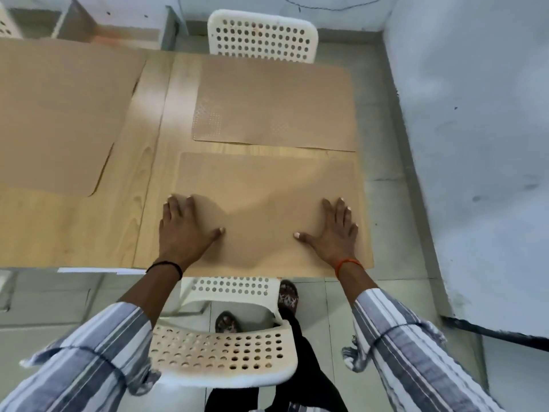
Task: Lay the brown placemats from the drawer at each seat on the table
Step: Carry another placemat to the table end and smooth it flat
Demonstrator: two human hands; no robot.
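A brown placemat (pixel 264 185) lies flat at the near right seat of the light wooden table (pixel 142 179). My left hand (pixel 181 230) rests palm down on its left part, fingers spread. On its right part my right hand (pixel 335 233) lies flat the same way. A second brown placemat (pixel 273 105) lies at the far right seat, just beyond the first. On the left, one brown placemat (pixel 53 147) lies at the near left seat, with a further brown placemat (pixel 68 60) partly under it at the back left.
A white perforated chair (pixel 222 352) stands between me and the table's near edge. Another white chair (pixel 261 37) faces it across the table. A pale wall (pixel 475 144) runs close along the right. A wooden cabinet (pixel 80 25) stands at the back left.
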